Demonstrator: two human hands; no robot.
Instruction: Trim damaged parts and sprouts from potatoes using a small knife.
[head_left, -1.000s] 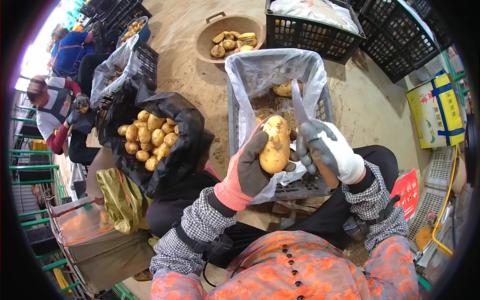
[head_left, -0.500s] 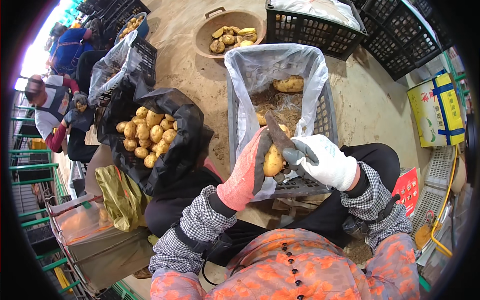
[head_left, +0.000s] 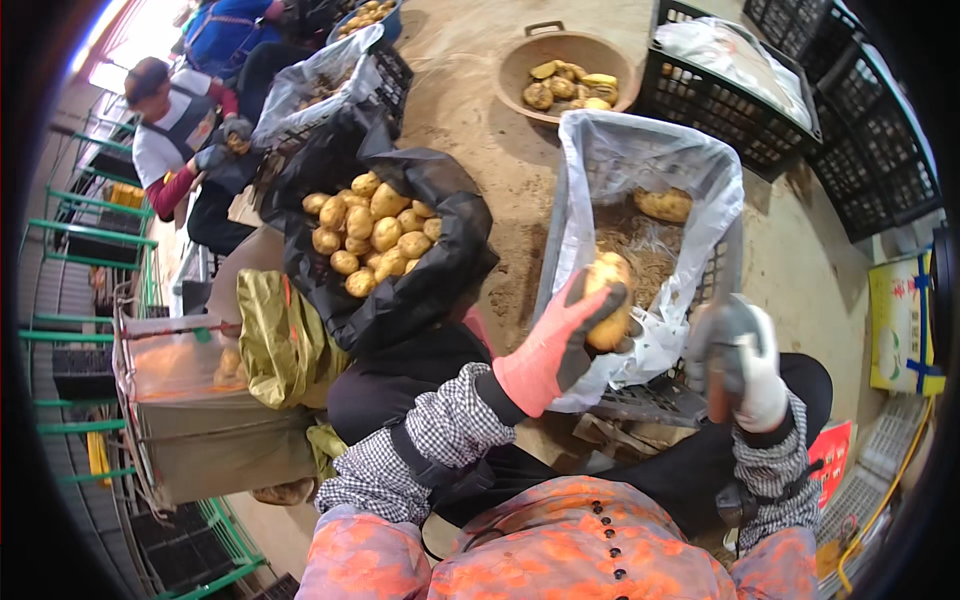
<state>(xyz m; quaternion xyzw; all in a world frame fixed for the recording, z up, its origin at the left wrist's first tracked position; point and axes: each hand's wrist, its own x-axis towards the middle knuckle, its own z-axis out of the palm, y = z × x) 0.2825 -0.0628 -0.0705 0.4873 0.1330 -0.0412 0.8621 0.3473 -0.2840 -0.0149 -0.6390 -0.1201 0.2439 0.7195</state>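
Note:
My left hand (head_left: 556, 348), in a pink glove with a grey palm, grips a large yellow potato (head_left: 610, 325) over the near left side of a grey crate (head_left: 738, 262) lined with clear plastic. Held away from the potato, at the crate's near right corner, is my right hand (head_left: 748, 368) in a white and grey glove. It is closed round a brown, rusty-looking knife (head_left: 718, 392), blurred by motion. Inside the crate, another potato (head_left: 664, 205) lies at the far end on loose soil.
Left of the crate stands a black bag (head_left: 440, 180) full of potatoes. A brown basin (head_left: 515, 75) beyond holds cut or damaged potatoes. Black crates (head_left: 720, 95) stand at the far right. A co-worker (head_left: 175, 130) sits at far left beside another lined crate (head_left: 290, 95).
My right hand with the knife has moved right and down, away from the potato. My left hand still holds the potato, now more upright. The whole view has swung left.

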